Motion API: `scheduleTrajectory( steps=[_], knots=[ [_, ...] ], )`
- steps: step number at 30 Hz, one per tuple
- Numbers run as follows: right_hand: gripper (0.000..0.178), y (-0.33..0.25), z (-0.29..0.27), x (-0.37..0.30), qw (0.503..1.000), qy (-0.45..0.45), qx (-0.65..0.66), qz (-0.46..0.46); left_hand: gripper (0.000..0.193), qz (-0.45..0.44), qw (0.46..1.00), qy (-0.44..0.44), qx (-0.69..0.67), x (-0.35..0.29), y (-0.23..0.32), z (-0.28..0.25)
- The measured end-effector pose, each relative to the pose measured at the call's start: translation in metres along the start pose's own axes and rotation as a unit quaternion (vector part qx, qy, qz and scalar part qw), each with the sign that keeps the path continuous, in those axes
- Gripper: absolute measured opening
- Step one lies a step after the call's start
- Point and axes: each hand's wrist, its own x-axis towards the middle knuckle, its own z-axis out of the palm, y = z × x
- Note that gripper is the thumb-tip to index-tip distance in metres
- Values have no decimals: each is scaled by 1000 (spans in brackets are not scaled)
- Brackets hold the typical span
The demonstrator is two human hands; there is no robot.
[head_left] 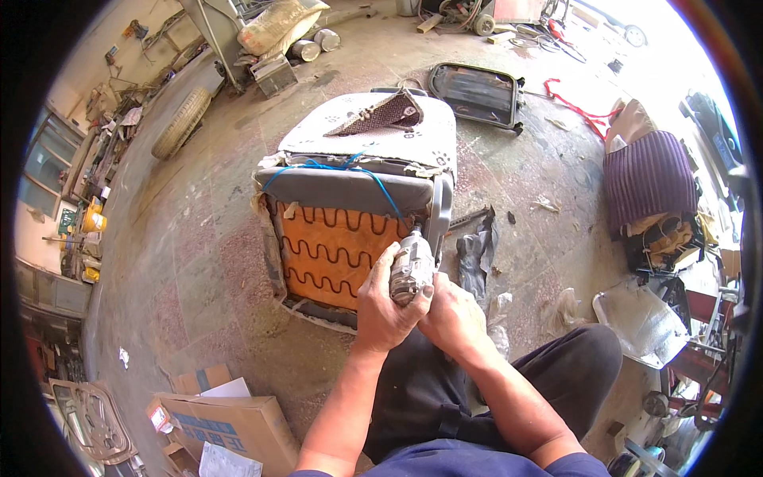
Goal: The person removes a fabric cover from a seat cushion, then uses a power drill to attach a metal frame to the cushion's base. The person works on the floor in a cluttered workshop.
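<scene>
Blue shirt (453, 461) foremost, closed hands (383, 316) grip a power tool (412, 267) above stained workshop floor (191, 270).

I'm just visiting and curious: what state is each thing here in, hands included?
Left hand: closed around the power tool
Right hand: closed at the power tool's underside
Power tool: held, tip at the seat's edge; running or not, I can't tell
Seat: orange panel and wavy springs exposed
Blue cord: stretched across the seat
Red strap: loose on the floor
</scene>
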Motion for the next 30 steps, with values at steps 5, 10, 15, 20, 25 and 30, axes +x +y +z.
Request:
scheduleTrajectory(
  steps=[5,10,15,20,25,30],
  knots=[
    [38,-11,-8,1,998,-38,35,41,89,4,1000,-4,6,2,2,-4],
    [35,-13,-12,6,997,-37,29,53,86,6,1000,-6,21,7,-7,0],
    [35,-8,-11,11,997,-46,36,46,84,0,1000,-17,24,11,-3,3],
    [39,-29,-39,11,994,-83,17,64,80,-47,998,-23,-28,14,2,-2],
    [40,-9,-26,14,997,-68,29,28,82,-21,1000,-13,-9,13,-3,5],
    [43,-3,-15,4,998,-38,49,20,109,8,990,-39,-134,9,-15,0]
  ],
)
